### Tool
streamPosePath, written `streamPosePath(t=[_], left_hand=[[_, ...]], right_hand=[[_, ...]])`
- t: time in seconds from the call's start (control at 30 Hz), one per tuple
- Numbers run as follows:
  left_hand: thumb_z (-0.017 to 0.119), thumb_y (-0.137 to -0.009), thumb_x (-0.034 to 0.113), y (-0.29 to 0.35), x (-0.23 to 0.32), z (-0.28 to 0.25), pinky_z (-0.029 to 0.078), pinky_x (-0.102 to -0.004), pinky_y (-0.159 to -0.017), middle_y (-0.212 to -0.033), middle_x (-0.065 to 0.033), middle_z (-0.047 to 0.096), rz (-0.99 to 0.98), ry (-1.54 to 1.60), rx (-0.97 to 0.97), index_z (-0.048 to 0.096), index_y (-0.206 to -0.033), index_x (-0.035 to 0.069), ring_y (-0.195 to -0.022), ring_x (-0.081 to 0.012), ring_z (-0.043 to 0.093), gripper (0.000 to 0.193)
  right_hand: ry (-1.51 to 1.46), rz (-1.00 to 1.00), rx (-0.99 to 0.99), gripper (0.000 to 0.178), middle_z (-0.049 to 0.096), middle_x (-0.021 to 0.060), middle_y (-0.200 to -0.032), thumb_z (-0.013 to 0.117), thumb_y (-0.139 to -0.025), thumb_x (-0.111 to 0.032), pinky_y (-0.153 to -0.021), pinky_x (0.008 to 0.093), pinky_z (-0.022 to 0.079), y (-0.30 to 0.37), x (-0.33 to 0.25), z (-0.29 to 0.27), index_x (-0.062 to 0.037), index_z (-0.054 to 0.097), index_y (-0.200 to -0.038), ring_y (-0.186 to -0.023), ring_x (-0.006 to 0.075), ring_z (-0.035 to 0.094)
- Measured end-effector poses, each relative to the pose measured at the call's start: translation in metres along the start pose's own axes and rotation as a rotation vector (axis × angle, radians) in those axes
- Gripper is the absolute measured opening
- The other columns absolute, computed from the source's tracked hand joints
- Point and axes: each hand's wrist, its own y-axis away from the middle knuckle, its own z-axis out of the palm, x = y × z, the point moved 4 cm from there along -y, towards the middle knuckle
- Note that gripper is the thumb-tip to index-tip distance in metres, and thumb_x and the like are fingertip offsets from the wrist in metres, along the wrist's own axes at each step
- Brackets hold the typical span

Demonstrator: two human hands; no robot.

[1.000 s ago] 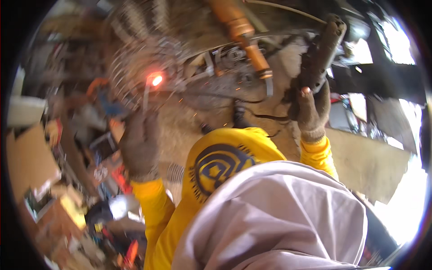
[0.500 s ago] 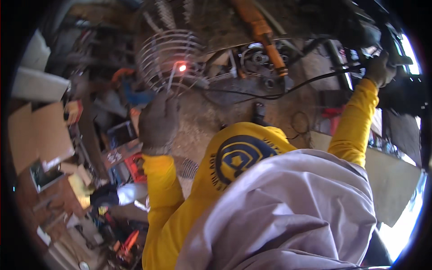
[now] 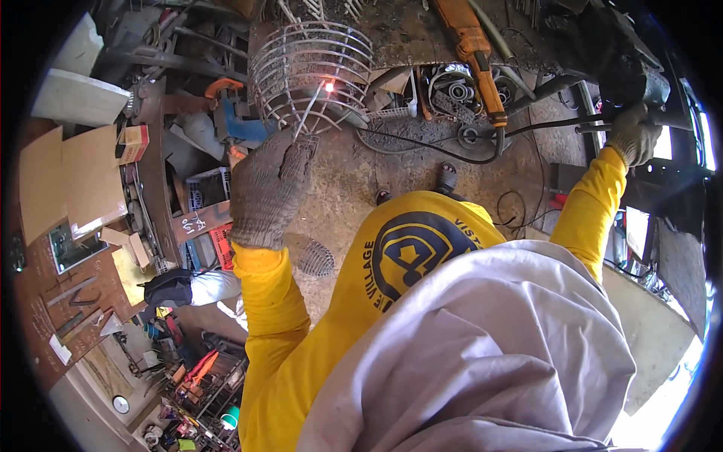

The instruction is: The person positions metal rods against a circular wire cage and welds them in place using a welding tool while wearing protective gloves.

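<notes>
Some floor point(image 3: 346, 192) shows before the worktop's point(image 3: 410, 45) front edge, crossed by a wire cage point(image 3: 312, 62); left hand point(image 3: 269, 187) grips a glowing-tipped rod point(image 3: 307, 113); whether right hand point(image 3: 633, 137) grips anything, I cannot tell.

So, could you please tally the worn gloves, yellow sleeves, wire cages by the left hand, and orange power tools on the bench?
Gloves: 2
Yellow sleeves: 2
Wire cage: 1
Orange power tool: 1
Total: 6

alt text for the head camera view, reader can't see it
A gloved left hand holds a thin rod with a glowing red tip before a wire cage. The gloved right hand is at a dark object; an orange power tool lies on a bench.
</notes>
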Motion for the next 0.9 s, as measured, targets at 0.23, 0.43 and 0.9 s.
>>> streamPosePath(t=[0.23, 0.43, 0.9], left_hand=[[0.065, -0.093, 0.013, 0.009, -0.029, -0.007, 0.052, -0.0282, -0.072, -0.098, -0.0098, 0.072, -0.012, 0.126, 0.104, 0.066, -0.122, -0.001, -0.081, -0.0139, 0.066, 0.031], [0.064, -0.096, 0.012, 0.005, -0.063, -0.007, 0.051, -0.0254, -0.067, -0.092, -0.0062, 0.07, -0.092, 0.321, 0.298, 0.065, -0.123, 0.001, -0.077, -0.0111, 0.064, 0.03], [0.064, -0.097, 0.017, -0.091, -0.118, 0.019, 0.053, -0.0347, -0.087, -0.106, -0.0149, 0.07, 0.317, 0.028, 0.607, 0.064, -0.12, -0.005, -0.093, -0.0222, 0.068, 0.032]], right_hand=[[0.118, -0.128, -0.023, 0.064, 0.07, 0.0221, -0.112, 0.069, -0.081, -0.056, -0.095, 0.0485, 0.05, 0.006, 0.007, -0.002, -0.0037, 0.068, -0.117, -0.108, 0.0401, 0.065], [-0.511, -0.449, 0.092, 0.056, 0.066, 0.0187, -0.11, 0.062, -0.092, -0.046, -0.081, 0.0397, 0.054, 0.079, -0.044, -0.058, 0.0008, 0.062, -0.122, -0.086, 0.0337, 0.067], [-1.432, 1.047, -1.856, 0.057, 0.069, 0.0134, -0.114, 0.048, -0.103, -0.05, -0.095, 0.0377, 0.053, 0.428, -0.164, 0.037, -0.0016, 0.057, -0.133, -0.101, 0.0241, 0.067]])
